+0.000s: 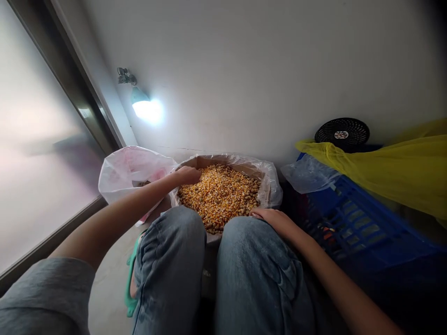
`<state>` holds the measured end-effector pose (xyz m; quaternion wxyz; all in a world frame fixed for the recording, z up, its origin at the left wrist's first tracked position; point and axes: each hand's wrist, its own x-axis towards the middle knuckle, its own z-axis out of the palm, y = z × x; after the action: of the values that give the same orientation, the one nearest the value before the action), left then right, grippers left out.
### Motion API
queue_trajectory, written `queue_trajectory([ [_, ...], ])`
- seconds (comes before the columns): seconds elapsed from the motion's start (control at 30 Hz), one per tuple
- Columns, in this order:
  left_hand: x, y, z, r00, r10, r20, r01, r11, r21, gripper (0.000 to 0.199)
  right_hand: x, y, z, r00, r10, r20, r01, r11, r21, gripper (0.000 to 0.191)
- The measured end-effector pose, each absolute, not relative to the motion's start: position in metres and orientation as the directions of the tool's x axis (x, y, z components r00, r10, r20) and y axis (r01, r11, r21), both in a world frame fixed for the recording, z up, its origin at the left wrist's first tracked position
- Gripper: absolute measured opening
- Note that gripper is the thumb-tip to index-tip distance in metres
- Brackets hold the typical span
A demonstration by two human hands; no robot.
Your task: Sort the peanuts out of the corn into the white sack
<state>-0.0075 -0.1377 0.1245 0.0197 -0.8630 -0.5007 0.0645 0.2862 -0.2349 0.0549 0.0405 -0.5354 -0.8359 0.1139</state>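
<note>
Well, dried corn (219, 197), plastic-lined carton (209, 162), L hand (188, 175) fingers curled into corn, R hand (270, 219) fingers flat on jeans (258, 279)

Left arm (118, 218) reaching forward, left hand (188, 175) curled palm-down, right hand (270, 219) resting flat over right knee (251, 260)

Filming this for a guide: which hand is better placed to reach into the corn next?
Probably the left: the left hand touches the corn kernels, while the right hand rests on the right knee, off the pile.
</note>
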Motion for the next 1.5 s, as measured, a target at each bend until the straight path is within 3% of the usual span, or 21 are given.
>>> queue_trajectory([
  [0.13,-0.021,-0.117,0.087,0.512,0.852,-0.113,0.831,-0.524,-0.188,0.029,0.267,-0.201,0.062,-0.423,0.905,-0.055,0.881,0.396,-0.258,0.036],
  [0.33,-0.032,-0.07,0.055,0.552,0.823,-0.133,0.796,-0.568,-0.21,0.038,0.233,-0.139,0.072,-0.568,0.768,-0.296,0.817,0.482,-0.317,0.027],
  [0.47,-0.029,-0.028,0.054,0.585,0.798,-0.148,0.778,-0.603,-0.175,0.044,0.216,-0.101,0.083,-0.643,0.719,-0.265,0.756,0.539,-0.372,0.027],
  [0.73,-0.013,0.018,0.07,0.682,0.728,-0.074,0.723,-0.686,-0.083,0.046,0.187,-0.062,0.074,-0.699,0.682,-0.215,0.708,0.618,-0.342,0.029],
  [0.97,0.007,-0.012,0.062,0.471,0.85,0.236,0.846,-0.511,0.153,0.054,0.171,-0.106,0.039,-0.571,0.82,-0.039,0.763,0.512,-0.395,0.033],
  [1.07,0.003,-0.033,0.056,0.447,0.88,0.162,0.851,-0.474,0.224,0.051,0.171,-0.122,0.035,-0.515,0.85,-0.106,0.818,0.451,-0.356,0.029],
  [1.17,-0.004,-0.055,0.046,0.416,0.908,0.048,0.884,-0.417,0.214,0.047,0.169,-0.131,0.034,-0.465,0.867,-0.177,0.877,0.424,-0.227,0.023],
  [1.3,-0.006,-0.082,0.036,0.348,0.937,-0.035,0.931,-0.342,0.125,0.04,0.165,-0.142,0.03,-0.44,0.871,-0.218,0.897,0.437,-0.065,0.023],
  [1.4,-0.004,-0.101,0.036,0.292,0.955,-0.049,0.956,-0.289,0.058,0.044,0.164,-0.148,0.027,-0.435,0.87,-0.232,0.897,0.442,-0.025,0.026],
  [1.5,-0.003,-0.12,0.035,0.277,0.948,-0.155,0.958,-0.285,-0.031,0.049,0.164,-0.153,0.028,-0.418,0.883,-0.214,0.906,0.423,-0.021,0.026],
])
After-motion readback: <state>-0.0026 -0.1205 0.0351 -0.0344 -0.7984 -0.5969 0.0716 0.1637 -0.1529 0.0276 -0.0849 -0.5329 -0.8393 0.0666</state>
